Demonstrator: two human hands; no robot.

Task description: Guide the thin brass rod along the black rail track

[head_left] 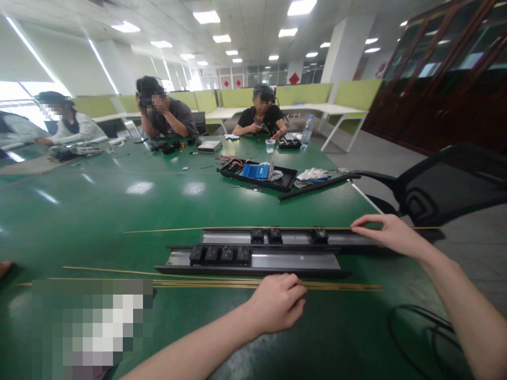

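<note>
A long thin brass-coloured rod (178,230) runs along the back edge of the farther black-and-silver rail (233,238). My right hand (386,235) pinches it near the rail's right end, thumb and fingertips together. Several black blocks (274,235) sit in that rail. In front lies a shorter rail (295,260) with a row of black blocks (226,255) at its left. My left hand (279,302) is closed with curled fingers at a loose bundle of similar thin rods (340,287) on the table; what its fingers hold, if anything, is hidden.
On the green table (170,206) stand a black tray (283,182) with a blue part, gloves (312,176), and a black strip (312,187). A black cable (412,311) loops at lower right, near a chair (455,179). Several people sit across the table; one holds a tool (261,125).
</note>
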